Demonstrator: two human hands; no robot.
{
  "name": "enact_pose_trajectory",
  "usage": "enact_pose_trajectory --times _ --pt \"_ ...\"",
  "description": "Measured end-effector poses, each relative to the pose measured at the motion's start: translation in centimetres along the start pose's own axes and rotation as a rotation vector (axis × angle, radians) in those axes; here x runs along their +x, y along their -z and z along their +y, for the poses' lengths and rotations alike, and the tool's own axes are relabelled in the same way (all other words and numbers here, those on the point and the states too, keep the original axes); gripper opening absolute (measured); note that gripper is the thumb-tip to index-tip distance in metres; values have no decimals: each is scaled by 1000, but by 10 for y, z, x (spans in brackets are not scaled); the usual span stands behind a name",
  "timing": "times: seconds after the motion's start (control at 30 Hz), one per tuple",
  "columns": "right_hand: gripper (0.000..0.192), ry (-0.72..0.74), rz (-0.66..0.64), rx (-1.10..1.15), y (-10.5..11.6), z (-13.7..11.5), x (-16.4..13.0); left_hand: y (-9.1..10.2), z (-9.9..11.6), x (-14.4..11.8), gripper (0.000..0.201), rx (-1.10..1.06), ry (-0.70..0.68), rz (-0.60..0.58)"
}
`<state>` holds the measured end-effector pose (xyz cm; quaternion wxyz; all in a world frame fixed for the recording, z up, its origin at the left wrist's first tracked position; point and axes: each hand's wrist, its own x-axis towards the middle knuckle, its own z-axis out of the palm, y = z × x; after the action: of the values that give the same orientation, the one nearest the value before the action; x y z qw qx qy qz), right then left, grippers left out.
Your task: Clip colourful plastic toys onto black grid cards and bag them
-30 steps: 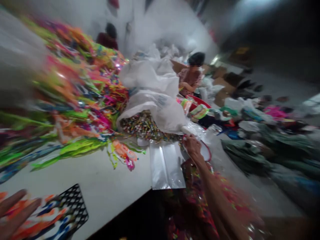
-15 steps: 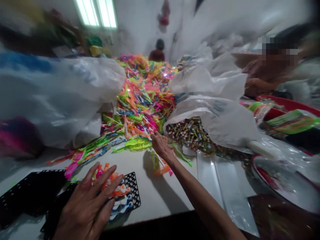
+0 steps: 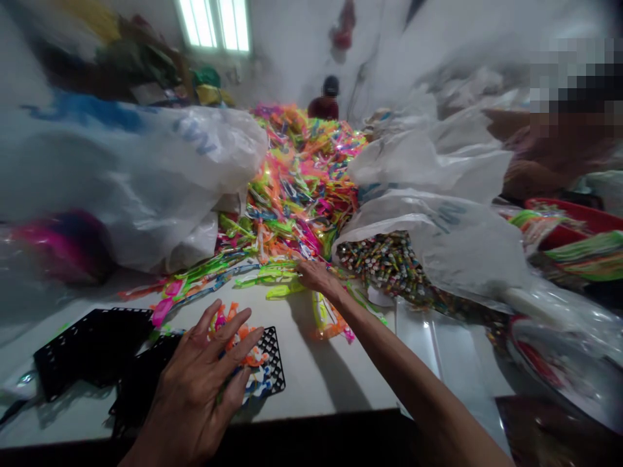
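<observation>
The left hand (image 3: 204,383) lies flat, fingers spread, on the black mesh tray (image 3: 146,376); beyond the tray, the right hand (image 3: 316,275) touches the neon strips (image 3: 272,275), grip unclear.

The right hand (image 3: 316,275) no longer sits by the clear bags — it now reaches far forward, fingertips on the green strips (image 3: 270,275) at the pile's edge. The left hand (image 3: 204,370) — earlier barely in view — lies spread over the orange toys (image 3: 248,353), seemingly pressing them flat.
</observation>
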<state>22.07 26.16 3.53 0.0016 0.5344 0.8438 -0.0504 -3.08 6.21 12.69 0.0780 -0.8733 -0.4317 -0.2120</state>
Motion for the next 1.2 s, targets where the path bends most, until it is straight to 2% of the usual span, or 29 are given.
enact_pose_trajectory --times 0.2,0.37,0.47,0.53,0.6,0.7,0.83,0.9,0.97,1.03,1.1,1.2 --pt "27 -49 -27 14 1 0 -12 0 0 3 48 -7 -14 31" --pt "20 -57 10 145 29 -14 -19 1 0 1 48 -14 0 23" --pt "15 14 -38 540 35 -26 -34 2 2 1 50 -16 19 1" --pt "8 17 -101 893 28 -35 -48 3 3 1 51 -23 27 -10" --pt "8 -38 -167 1076 14 -45 -62 4 3 2 52 -44 30 -17" --pt "12 -80 -191 1023 -4 -57 -81 6 3 2 53 -82 37 -27" --pt "13 4 -55 806 -12 -60 -97 7 4 2 53 -119 62 -39" --pt "17 0 18 778 -13 -61 -100 7 4 2 53 -129 71 -49" --pt "18 -45 50 842 -15 -65 -100 8 3 2 54 -135 68 -63" --pt "10 -36 19 977 -18 -73 -98 8 3 2 54 -136 68 -81" --pt "2 44 -36 1075 -20 -82 -95 9 3 2 54 -134 79 -102" --pt "12 163 -69 1036 -18 -90 -91 10 3 1 55 -136 99 -111"
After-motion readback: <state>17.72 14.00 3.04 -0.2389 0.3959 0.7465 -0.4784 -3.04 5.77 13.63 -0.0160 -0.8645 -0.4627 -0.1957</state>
